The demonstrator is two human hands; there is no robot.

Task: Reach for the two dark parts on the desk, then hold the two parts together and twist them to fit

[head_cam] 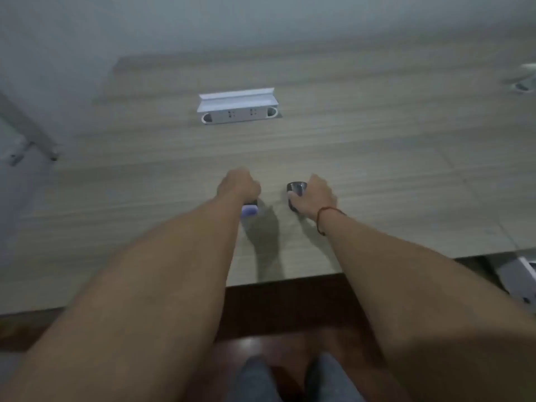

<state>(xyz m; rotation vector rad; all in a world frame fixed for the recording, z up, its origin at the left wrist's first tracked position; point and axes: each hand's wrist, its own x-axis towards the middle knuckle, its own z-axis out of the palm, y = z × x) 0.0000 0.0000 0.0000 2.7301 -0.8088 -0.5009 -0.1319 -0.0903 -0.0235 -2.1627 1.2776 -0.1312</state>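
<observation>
1. A wooden table (377, 146) with a pale, streaky grain fills most of the view; its near edge runs across the lower part.
2. A white socket box (237, 107) is set into the table toward the far side, its lid tipped up and two sockets showing on its front.
3. A grey wall (261, 15) stands behind the table.
4. A dark reddish floor (278, 309) shows below the table's near edge.
5. A blurred round fitting (523, 84) sits at the table's far right edge.
6. A grey metal frame (26, 134) slants at the far left.
7. A pale grey object (519, 278) lies at the right, below the table's edge; too blurred to identify.
</observation>
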